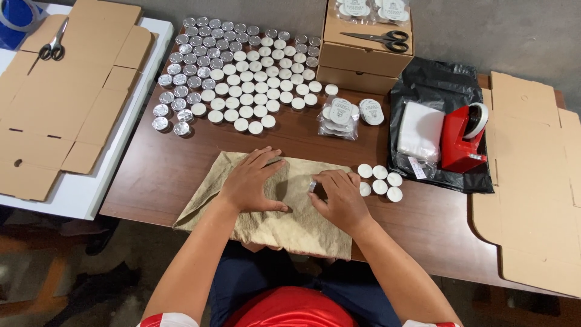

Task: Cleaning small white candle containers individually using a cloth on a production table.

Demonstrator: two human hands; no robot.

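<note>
The brown wooden table (169,175) is carrying everything, and at its near edge a beige cloth (272,218) is lying spread out, with both hands working on it. The left hand (251,181) is pressing flat on the cloth with the fingers open and is gripping nothing. The right hand (340,197) is closing its fingertips around one small tealight in a silver cup (313,186), which is sitting on the cloth between the two hands; it seems to be tilted on its side, but the view is too small to be sure. Behind the cloth a large field of tealights (239,75) is standing in rows, and just beside the right hand a small group of white tealights (380,180) is waiting. The step in hand is, I judge, wiping or handling one candle on the cloth; the next move is calling for a steady pinch, so that the light cup is not slipping or bending
</note>
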